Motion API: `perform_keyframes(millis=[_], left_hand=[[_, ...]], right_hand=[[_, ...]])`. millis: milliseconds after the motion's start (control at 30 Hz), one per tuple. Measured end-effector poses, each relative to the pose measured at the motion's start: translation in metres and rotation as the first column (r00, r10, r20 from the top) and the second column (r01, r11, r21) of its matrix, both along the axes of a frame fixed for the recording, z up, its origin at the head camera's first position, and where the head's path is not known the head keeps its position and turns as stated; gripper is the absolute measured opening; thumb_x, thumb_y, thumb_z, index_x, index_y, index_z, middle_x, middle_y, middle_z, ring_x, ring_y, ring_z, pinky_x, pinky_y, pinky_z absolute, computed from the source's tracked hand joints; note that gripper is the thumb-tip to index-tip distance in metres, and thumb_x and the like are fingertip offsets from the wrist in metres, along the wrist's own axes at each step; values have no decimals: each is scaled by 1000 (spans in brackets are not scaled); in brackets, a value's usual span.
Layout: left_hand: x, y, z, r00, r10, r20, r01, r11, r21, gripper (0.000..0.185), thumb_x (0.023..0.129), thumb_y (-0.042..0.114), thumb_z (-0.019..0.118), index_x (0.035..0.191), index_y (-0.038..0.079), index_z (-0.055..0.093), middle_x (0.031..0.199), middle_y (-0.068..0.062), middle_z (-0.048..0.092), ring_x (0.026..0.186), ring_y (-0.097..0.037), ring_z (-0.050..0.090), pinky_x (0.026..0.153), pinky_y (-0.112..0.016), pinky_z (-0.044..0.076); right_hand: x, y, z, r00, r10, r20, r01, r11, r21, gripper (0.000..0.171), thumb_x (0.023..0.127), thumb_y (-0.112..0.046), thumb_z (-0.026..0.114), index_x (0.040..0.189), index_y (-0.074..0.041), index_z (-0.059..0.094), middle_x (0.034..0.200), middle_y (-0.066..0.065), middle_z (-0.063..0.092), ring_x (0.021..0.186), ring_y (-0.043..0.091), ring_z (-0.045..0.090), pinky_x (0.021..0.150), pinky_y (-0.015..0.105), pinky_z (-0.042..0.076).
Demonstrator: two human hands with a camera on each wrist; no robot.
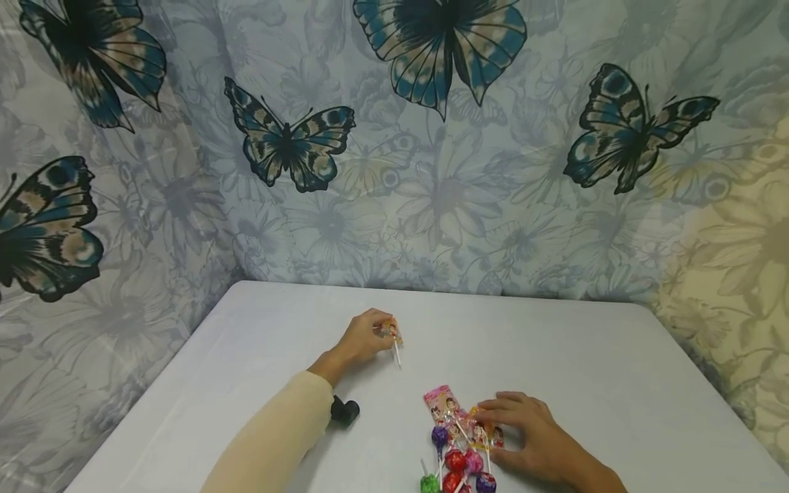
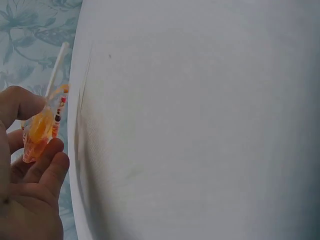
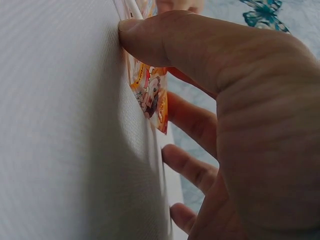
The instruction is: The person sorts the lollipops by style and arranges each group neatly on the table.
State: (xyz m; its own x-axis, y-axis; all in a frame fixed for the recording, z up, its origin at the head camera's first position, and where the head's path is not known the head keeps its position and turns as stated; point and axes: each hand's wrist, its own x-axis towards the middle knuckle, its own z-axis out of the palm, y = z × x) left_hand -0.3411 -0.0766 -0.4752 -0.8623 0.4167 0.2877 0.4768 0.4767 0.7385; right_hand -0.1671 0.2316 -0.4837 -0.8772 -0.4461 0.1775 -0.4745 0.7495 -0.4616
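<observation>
The person is wearing a pale cream long sleeve [image 1: 271, 438] covering the left forearm down to the wrist; the right forearm [image 1: 592, 476] is showing bare, both hands going ungloved.

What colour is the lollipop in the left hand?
Orange lollipop, clearest in the left wrist view.

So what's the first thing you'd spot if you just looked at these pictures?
Probably the big blue butterflies printed on the curtain behind the white table. Next, the bright pile of lollipops at the table's near edge, with the right hand resting on their wrappers. Farther back, the left hand pinches one orange lollipop by itself.
</observation>
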Motion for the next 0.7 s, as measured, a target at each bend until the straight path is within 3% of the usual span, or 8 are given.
perform_keyframes(millis=[133,267,500,700], left_hand=[[-4,0,-2,1000,4,24,-4,1000,-12,43,69,3,66,110,-1,56,109,-5,53,98,-16,52,79,-19,41],[-8,0,-2,999,15,49,-11,997,-77,44,71,6,65,113,1,55,118,-6,50,105,-18,48,83,-22,40],[-13,2,-2,1000,8,4,-7,979,-202,43,73,10,63,115,4,55,123,-9,46,111,-24,43,90,-31,35],[-16,3,-6,999,53,1,-50,965,-258,43,76,11,61,118,6,53,125,-6,45,117,-23,37,96,-34,27]], right_hand=[[1,-1,2,1000,-17,26,17,1000,12,45,66,-49,67,109,-42,55,113,-17,50,115,21,32,87,55,15],[1,-1,3,999,-16,32,15,1000,14,45,67,-48,68,109,-42,55,114,-17,50,115,19,31,87,54,15],[0,1,2,1000,0,1,0,1000,2,45,67,-49,67,111,-41,55,114,-17,50,114,20,33,85,55,16],[1,1,-2,999,24,-32,-25,1000,-18,47,68,-47,67,112,-39,55,115,-17,49,113,21,34,83,55,18]])
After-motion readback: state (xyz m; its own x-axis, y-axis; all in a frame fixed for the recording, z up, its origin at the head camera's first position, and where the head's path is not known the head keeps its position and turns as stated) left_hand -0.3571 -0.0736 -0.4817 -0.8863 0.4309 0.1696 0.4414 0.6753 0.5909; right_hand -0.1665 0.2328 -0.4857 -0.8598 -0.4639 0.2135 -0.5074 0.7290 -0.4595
